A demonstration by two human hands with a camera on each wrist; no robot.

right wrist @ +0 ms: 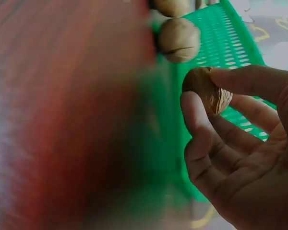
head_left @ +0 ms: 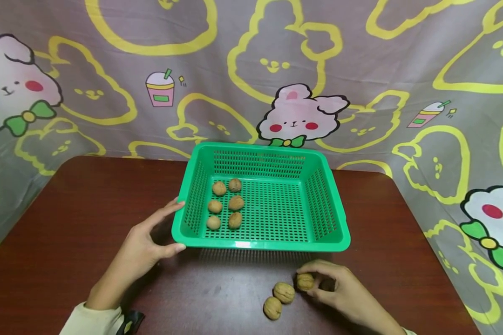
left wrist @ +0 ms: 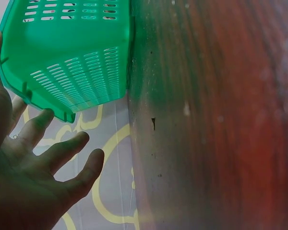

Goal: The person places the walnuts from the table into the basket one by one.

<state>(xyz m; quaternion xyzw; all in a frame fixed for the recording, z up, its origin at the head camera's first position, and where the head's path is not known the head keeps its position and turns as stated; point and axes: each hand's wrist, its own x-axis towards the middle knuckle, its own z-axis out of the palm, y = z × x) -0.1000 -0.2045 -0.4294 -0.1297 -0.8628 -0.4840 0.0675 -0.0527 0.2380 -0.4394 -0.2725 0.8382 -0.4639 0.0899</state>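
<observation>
At the left, a pale sleeve [head_left: 93, 321] is seen at the lower edge, with a dark object [head_left: 131, 323] partly shown beside the wrist. From the sleeve the left hand [head_left: 140, 246] is extended to the green basket [head_left: 260, 244], whose left rim is touched by its fingertips; its fingers are spread and fairly straight, and no nut is held in it. The basket is stood on the reddish-brown table [head_left: 88, 209], before a grey cloth [head_left: 121, 23] printed with yellow outlines and white rabbit faces. In the left part of the basket, six nuts are laid in two columns of three: the left column is formed by a back nut [head_left: 219, 188], a middle nut [head_left: 215, 206] and a front nut [head_left: 213, 223], and the right column is set close beside it. In front of the basket, toward the right, two walnuts are rested on the table, the nearer walnut [head_left: 272, 308] and the farther walnut [head_left: 284, 292] placed close together. Just right of these, a third walnut [head_left: 305, 282] is pinched between thumb and finger of the right hand [head_left: 337, 287]; whether the table is touched by it cannot be told.
</observation>
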